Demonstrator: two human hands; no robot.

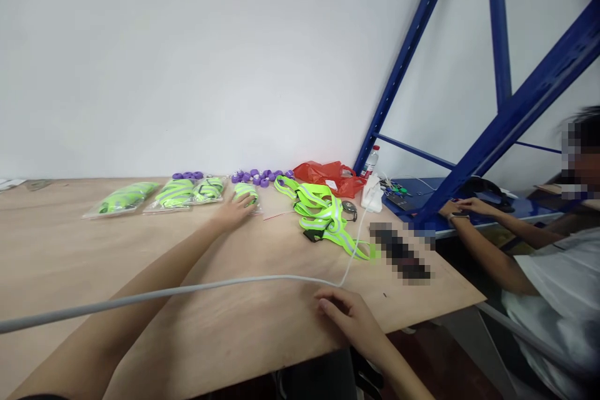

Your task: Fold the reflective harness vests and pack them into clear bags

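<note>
My left hand reaches to the back of the table, its fingers lying over a clear bag of neon-green reflective straps. To its left lie more bagged straps: one bag, another, and a third farthest left. Near the front edge, my right hand rests with loosely curled fingers and a gap beside the thumb, holding nothing. Beyond it spreads an unbagged neon-green reflective harness with a black buckle. A round black item sits beside the harness.
Purple rolls line the wall beside a red plastic bag and a bottle. A white cable crosses before me. Blue rack beams rise at right. A pixelated dark object lies right; a co-worker sits beyond.
</note>
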